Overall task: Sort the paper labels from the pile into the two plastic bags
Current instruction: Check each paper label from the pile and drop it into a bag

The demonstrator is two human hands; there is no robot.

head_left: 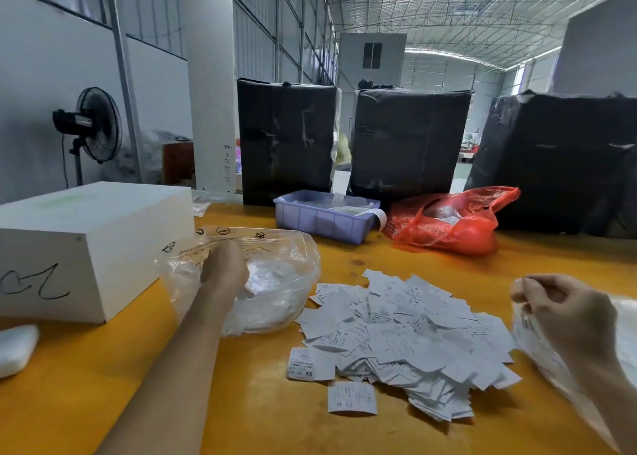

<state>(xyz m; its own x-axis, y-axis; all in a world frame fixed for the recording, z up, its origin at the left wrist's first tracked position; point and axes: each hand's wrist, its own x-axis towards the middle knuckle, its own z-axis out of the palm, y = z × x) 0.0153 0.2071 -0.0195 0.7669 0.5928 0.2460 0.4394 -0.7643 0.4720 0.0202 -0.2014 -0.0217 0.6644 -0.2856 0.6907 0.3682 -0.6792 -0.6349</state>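
A pile of white paper labels lies on the yellow table, in the middle. Left of it a clear plastic bag with printed symbols holds several labels. My left hand reaches into this bag's mouth; its fingers are hidden from me, so what they hold is unclear. At the right edge a second clear plastic bag lies by the pile. My right hand pinches the rim of that bag with curled fingers.
A white box stands at the left, a white pad in front of it. Behind the pile are a lilac bin and a red plastic bag. Black wrapped bales line the far edge.
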